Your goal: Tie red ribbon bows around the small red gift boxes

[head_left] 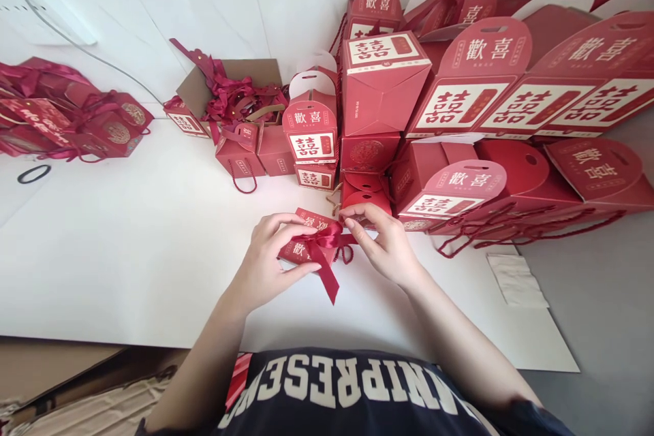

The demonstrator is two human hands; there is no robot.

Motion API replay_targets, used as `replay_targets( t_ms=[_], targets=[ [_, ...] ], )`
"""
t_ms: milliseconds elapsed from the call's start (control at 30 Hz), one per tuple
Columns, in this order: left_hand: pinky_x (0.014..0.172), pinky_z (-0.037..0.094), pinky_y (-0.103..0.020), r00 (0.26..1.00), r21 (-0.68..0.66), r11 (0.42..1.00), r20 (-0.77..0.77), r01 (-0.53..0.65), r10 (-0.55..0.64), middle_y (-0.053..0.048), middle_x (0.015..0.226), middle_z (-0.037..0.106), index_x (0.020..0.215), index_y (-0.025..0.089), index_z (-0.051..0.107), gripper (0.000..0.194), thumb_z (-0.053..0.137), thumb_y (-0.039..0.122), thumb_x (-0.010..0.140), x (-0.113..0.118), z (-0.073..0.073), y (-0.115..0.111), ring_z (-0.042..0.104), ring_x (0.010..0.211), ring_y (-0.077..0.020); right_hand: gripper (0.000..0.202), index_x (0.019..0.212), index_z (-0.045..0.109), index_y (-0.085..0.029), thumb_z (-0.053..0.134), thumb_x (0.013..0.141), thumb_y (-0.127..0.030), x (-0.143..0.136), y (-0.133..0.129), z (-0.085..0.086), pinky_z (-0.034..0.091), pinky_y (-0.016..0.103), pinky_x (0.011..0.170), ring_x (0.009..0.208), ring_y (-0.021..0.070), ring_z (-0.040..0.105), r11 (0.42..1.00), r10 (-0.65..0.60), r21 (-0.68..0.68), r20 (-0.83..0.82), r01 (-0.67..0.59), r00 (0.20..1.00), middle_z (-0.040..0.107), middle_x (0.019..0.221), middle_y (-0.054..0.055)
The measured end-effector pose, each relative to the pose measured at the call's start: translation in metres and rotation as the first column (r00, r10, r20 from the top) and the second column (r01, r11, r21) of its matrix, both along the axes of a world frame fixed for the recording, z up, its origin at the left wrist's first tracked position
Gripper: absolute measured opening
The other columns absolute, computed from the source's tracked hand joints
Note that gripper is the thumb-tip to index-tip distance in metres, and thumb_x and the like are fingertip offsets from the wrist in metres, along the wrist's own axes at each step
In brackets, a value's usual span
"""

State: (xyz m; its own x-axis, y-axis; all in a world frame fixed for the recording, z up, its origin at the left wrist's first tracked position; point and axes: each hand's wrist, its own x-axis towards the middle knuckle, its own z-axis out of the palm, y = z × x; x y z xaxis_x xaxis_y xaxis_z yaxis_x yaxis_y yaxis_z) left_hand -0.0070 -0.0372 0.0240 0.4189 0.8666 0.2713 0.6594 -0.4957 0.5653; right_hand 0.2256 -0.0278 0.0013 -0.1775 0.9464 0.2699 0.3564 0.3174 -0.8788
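Note:
A small red gift box [293,252] with pale lettering lies on the white table in front of me. Across its top is a shiny dark-red ribbon bow [330,237], one tail hanging toward me. My left hand [273,259] is curved over the box's left side, fingers and thumb closing on the bow. At the bow's right side, my right hand [383,242] has thumb and index finger pinched together on the ribbon. Part of the knot is hidden behind my left fingers. A red cord handle [345,255] loops out beside the box.
Stacked red boxes [475,82] fill the back right, cord handles hanging at their front. An open carton [250,71] of ribbons stands at the back. More ribboned boxes [110,126] are at far left, near a black ring [34,174]. White paper [516,279] lies right.

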Motion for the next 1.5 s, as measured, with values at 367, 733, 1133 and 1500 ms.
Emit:
replay_targets(
  t_ms=[367, 733, 1133, 1500],
  targets=[
    [0.091, 0.05, -0.036, 0.956, 0.204, 0.941, -0.179, 0.269, -0.234, -0.005, 0.113, 0.065, 0.107, 0.027, 0.065, 0.032, 0.054, 0.006, 0.087, -0.037, 0.01, 0.022, 0.061, 0.104, -0.0192, 0.018, 0.095, 0.055, -0.023, 0.05, 0.097, -0.04, 0.007, -0.002, 0.005, 0.048, 0.033, 0.075, 0.082, 0.0206, 0.064, 0.994, 0.109, -0.051, 0.286, -0.099, 0.952, 0.066, 0.094, 0.005],
    [0.082, 0.049, -0.036, 0.88, 0.328, 0.883, -0.442, 0.336, -0.171, -0.006, 0.104, 0.069, 0.106, 0.022, 0.067, 0.021, 0.055, 0.014, 0.091, -0.039, 0.012, 0.034, 0.063, 0.093, -0.0204, 0.033, 0.088, 0.059, -0.02, 0.052, 0.094, -0.052, 0.01, 0.003, -0.004, 0.046, 0.026, 0.061, 0.064, 0.0153, 0.062, 0.899, 0.228, -0.371, -0.057, -0.233, 0.972, 0.069, 0.074, 0.001],
    [0.104, 0.038, -0.038, 0.969, -0.092, 0.965, 0.057, 0.244, -0.24, -0.008, 0.121, 0.056, 0.069, 0.017, 0.06, 0.024, 0.057, 0.024, 0.092, -0.02, -0.004, 0.051, 0.051, 0.116, -0.0219, 0.042, 0.072, 0.05, -0.019, 0.05, 0.095, -0.054, 0.006, 0.005, -0.009, 0.041, 0.023, 0.056, 0.056, 0.0107, 0.054, 0.844, 0.225, -0.417, -0.294, -0.337, 0.929, 0.061, 0.066, 0.0],
    [0.086, 0.049, -0.032, 0.8, -0.524, 0.821, 0.581, 0.227, 0.149, -0.009, 0.116, 0.062, 0.052, 0.013, 0.059, 0.036, 0.065, 0.029, 0.085, -0.011, -0.035, 0.054, 0.062, 0.097, -0.0201, 0.045, 0.068, 0.056, -0.016, 0.05, 0.096, -0.051, 0.002, 0.003, -0.008, 0.033, 0.021, 0.049, 0.046, 0.0069, 0.04, 0.826, 0.315, -0.409, -0.234, -0.387, 0.92, 0.047, 0.051, -0.006]
  ],
)
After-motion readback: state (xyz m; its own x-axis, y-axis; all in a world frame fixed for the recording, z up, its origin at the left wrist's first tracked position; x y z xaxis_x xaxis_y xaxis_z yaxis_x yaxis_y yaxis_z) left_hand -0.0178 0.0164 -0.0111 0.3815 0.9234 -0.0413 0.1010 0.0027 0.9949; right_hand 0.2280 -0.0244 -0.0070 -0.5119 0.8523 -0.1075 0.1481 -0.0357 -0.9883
